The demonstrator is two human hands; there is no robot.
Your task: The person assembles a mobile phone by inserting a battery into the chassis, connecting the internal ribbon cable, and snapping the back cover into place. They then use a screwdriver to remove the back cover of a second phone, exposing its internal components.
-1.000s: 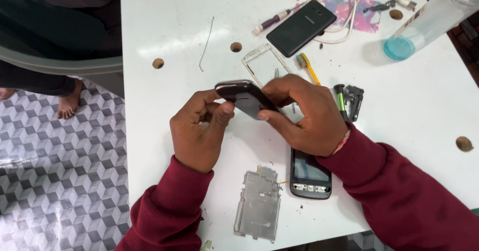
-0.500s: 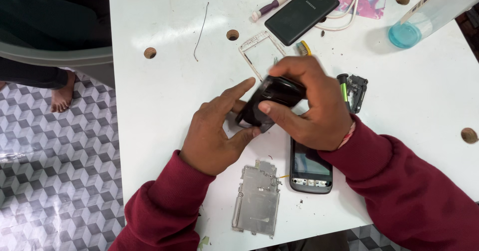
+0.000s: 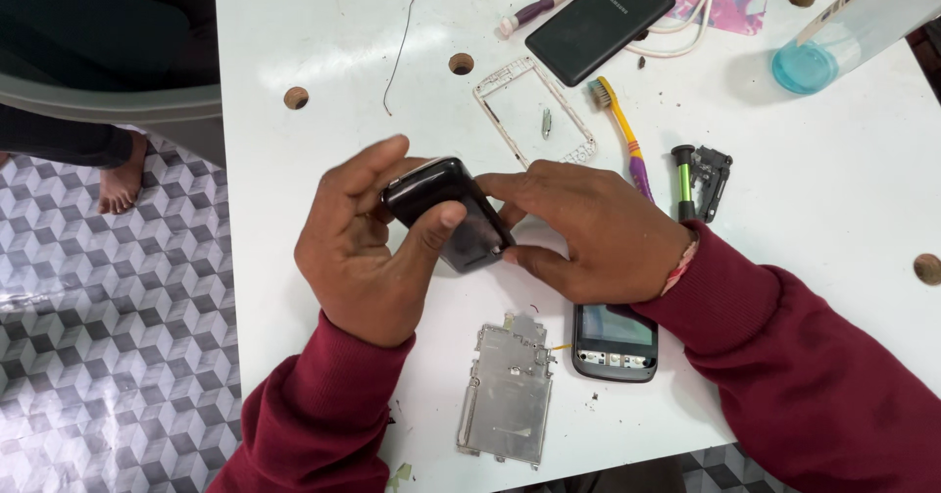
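Note:
Both of my hands hold a small black phone body (image 3: 446, 214) above the white table (image 3: 294, 32). My left hand (image 3: 368, 248) grips its near end, thumb on top and fingers curled around the side. My right hand (image 3: 588, 233) pinches the other end from the right. Just below my hands lie a silver metal phone frame (image 3: 510, 390) and a phone front with a screen and keys (image 3: 615, 343), partly under my right wrist.
Farther back lie a clear plastic phone bezel (image 3: 534, 111), a yellow-and-purple toothbrush (image 3: 622, 135), a black phone back (image 3: 600, 23), a screwdriver (image 3: 539, 8), a green-handled tool (image 3: 684, 181), a thin wire (image 3: 397, 57) and a bottle of blue liquid (image 3: 833, 37). Another person's bare foot (image 3: 123, 174) rests on the patterned floor at left.
The black phone body has been turned in my hands and my left thumb now presses on top of it. The view has shifted slightly.

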